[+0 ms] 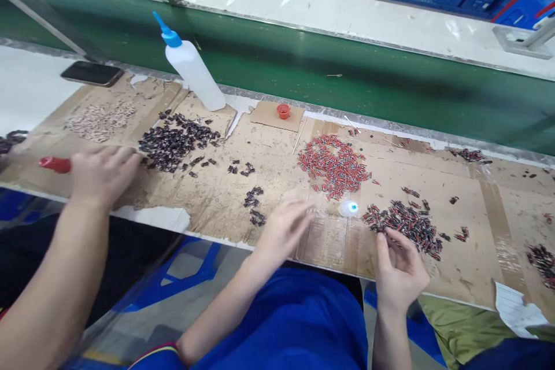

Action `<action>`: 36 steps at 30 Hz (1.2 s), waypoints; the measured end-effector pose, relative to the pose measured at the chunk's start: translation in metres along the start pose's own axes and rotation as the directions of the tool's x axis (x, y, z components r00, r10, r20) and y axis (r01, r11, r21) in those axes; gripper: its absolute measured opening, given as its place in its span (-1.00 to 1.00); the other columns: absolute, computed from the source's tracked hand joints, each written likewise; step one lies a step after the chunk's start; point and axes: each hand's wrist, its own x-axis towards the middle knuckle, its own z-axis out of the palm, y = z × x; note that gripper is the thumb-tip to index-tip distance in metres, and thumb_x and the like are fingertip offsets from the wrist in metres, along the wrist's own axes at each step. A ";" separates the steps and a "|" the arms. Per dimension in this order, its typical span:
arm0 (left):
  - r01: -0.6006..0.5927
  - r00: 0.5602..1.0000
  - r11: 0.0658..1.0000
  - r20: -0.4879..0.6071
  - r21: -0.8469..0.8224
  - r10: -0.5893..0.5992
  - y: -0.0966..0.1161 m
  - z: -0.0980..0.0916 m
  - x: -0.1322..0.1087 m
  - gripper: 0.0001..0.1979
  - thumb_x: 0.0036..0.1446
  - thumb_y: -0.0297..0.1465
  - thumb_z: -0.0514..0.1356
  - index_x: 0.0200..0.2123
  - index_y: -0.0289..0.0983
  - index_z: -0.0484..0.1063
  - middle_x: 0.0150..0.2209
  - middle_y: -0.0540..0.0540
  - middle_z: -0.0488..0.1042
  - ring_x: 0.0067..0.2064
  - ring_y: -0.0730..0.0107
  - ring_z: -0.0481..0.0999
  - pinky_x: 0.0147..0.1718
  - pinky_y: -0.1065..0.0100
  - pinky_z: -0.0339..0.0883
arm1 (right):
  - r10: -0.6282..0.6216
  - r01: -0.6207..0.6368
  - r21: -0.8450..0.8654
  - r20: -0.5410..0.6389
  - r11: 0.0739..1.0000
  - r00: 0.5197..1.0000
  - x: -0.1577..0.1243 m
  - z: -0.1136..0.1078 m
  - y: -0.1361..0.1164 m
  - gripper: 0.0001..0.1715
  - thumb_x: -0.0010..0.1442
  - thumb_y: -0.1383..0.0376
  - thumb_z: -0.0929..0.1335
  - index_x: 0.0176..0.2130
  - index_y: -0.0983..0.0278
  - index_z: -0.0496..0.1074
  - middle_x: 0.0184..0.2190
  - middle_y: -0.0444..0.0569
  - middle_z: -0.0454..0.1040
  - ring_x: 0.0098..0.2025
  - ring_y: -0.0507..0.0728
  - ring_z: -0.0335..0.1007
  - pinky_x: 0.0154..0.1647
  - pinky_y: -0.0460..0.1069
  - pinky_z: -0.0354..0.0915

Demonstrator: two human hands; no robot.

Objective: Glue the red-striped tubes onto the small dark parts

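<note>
My left hand [286, 228] is slightly blurred over the cardboard [277, 153]. Its fingers stretch to the right, apart from the thumb, with nothing visible in them. Beyond its fingertips lies a heap of small red and silver parts [333, 166]. A small white bottle with a blue tip [348, 208] stands between my hands. The thumb and forefinger of my right hand [401, 269] pinch a small dark part [380, 230] at the near edge of a pile of dark and red assembled parts [410, 225]. Fine details of that part are too small to make out.
At left, a co-worker's hand [104, 176] rests near a red-handled tool [55, 165] and a heap of black parts [169, 141]. Behind stand a large squeeze bottle [195, 75], a small red cup [283, 111] and a phone [92, 73]. A green belt [281, 52] runs behind the bench.
</note>
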 end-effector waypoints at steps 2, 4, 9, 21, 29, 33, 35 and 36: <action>0.040 0.987 0.969 -0.159 0.242 -0.001 -0.019 -0.020 0.004 -0.77 0.23 -0.44 0.10 -0.10 -0.22 0.51 -0.16 -0.15 0.58 -0.10 0.11 0.49 -0.04 0.06 0.36 | -0.097 0.098 -0.132 0.016 0.986 0.995 0.010 0.000 0.005 -0.59 0.06 0.16 0.45 -0.11 0.29 0.48 -0.13 0.12 0.48 -0.07 0.24 0.41 -0.06 0.17 0.38; 0.109 0.974 0.902 -0.225 0.417 -0.014 -0.037 -0.038 0.008 -0.78 0.21 -0.43 0.10 -0.16 -0.20 0.52 -0.18 -0.14 0.58 -0.09 0.05 0.45 -0.03 0.01 0.31 | -0.193 0.218 -0.243 0.123 0.945 0.974 0.017 0.006 0.009 -0.43 0.02 0.09 0.47 -0.01 0.30 0.43 -0.10 0.16 0.47 -0.02 0.28 0.35 -0.06 0.20 0.36; 0.236 0.970 0.785 -0.193 0.572 -0.150 -0.060 -0.062 0.014 -0.78 0.15 -0.49 0.09 -0.28 -0.23 0.54 -0.32 -0.20 0.54 -0.18 0.00 0.43 -0.16 0.07 0.31 | -0.300 0.398 -0.297 0.325 0.868 0.897 0.023 0.032 0.012 -0.35 0.01 -0.03 0.45 -0.02 0.28 0.41 -0.08 0.18 0.47 0.04 0.33 0.22 0.08 0.30 0.21; -0.077 0.994 0.986 0.082 0.151 0.065 -0.021 -0.003 0.016 -0.89 0.17 -0.43 0.21 -0.37 -0.19 0.54 -0.32 -0.06 0.61 -0.18 0.23 0.54 -0.08 0.14 0.32 | 0.146 -0.252 0.283 0.346 0.925 0.927 0.013 0.027 0.009 -0.56 -0.15 0.19 0.53 -0.34 0.21 0.29 -0.43 -0.10 0.53 -0.42 0.10 0.47 -0.34 0.00 0.35; 0.025 0.995 0.990 0.095 0.136 -0.038 -0.022 0.033 0.004 -0.77 0.00 -0.48 0.36 -0.22 -0.17 0.54 -0.27 -0.04 0.64 -0.10 0.19 0.54 -0.04 0.08 0.24 | 0.315 -0.410 0.476 0.269 0.778 0.910 0.013 0.026 0.015 -0.65 -0.08 0.08 0.46 -0.37 0.27 0.44 -0.45 -0.09 0.49 -0.52 0.02 0.31 -0.58 -0.10 0.11; 0.009 0.991 0.991 0.128 0.132 -0.026 -0.024 0.027 0.004 -0.78 0.07 -0.50 0.31 -0.19 -0.14 0.54 -0.23 -0.03 0.64 -0.06 0.22 0.55 -0.02 0.10 0.23 | 0.281 -0.388 0.397 0.301 0.832 0.911 0.009 0.032 0.013 -0.68 0.01 0.07 0.43 -0.37 0.26 0.44 -0.55 -0.18 0.42 -0.62 -0.03 0.20 -0.60 -0.10 0.12; 0.012 0.992 0.990 0.124 0.140 -0.030 -0.023 0.026 0.004 -0.80 0.08 -0.51 0.30 -0.21 -0.14 0.55 -0.22 -0.03 0.65 -0.07 0.22 0.56 -0.02 0.09 0.23 | 0.261 -0.351 0.324 0.289 0.879 0.921 0.008 0.035 0.010 -0.68 0.00 0.07 0.44 -0.37 0.27 0.45 -0.54 -0.17 0.44 -0.59 0.00 0.25 -0.55 -0.09 0.19; 0.018 0.993 0.990 0.117 0.142 -0.035 -0.023 0.026 0.004 -0.80 0.08 -0.51 0.30 -0.22 -0.15 0.56 -0.22 -0.03 0.65 -0.08 0.21 0.57 -0.02 0.09 0.24 | 0.252 -0.334 0.291 0.283 0.897 0.925 0.007 0.035 0.009 -0.67 -0.01 0.07 0.45 -0.37 0.28 0.46 -0.53 -0.14 0.47 -0.56 0.02 0.30 -0.52 -0.08 0.22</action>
